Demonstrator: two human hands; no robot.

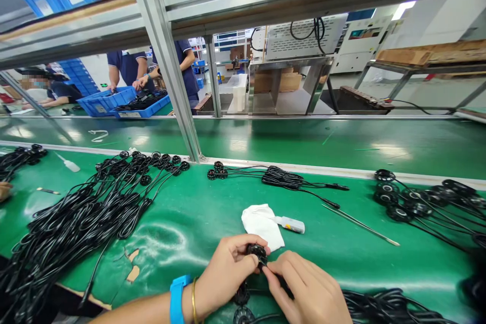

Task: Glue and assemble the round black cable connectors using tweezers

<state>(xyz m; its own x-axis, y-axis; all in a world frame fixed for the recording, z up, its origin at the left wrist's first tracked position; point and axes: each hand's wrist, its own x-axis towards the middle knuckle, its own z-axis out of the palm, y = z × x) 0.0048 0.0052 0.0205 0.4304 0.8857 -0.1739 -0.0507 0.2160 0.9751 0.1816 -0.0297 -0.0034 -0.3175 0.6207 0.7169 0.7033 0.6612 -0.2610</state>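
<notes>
My left hand (pixel 228 271), with a blue band at the wrist, is closed around a small black round part (pixel 258 251), held between thumb and fingers above the green mat. My right hand (pixel 309 286) meets it from the right, thumb and index finger pinched at the part's lower edge; what lies between those fingertips is hidden. Below my hands sit more black round parts (pixel 243 315), with a coil of black cable (pixel 391 306) to the right. Just beyond are a white cloth (pixel 261 223) and a small clear bottle (pixel 292 225), its nozzle end touching the cloth.
A large pile of black cables (pixel 94 205) with round ends covers the left. A cable bundle (pixel 283 177), a thin metal rod (pixel 360 224) and more round parts (pixel 398 197) lie ahead and right. A metal post (pixel 163 55) rises at the back; people work beyond it.
</notes>
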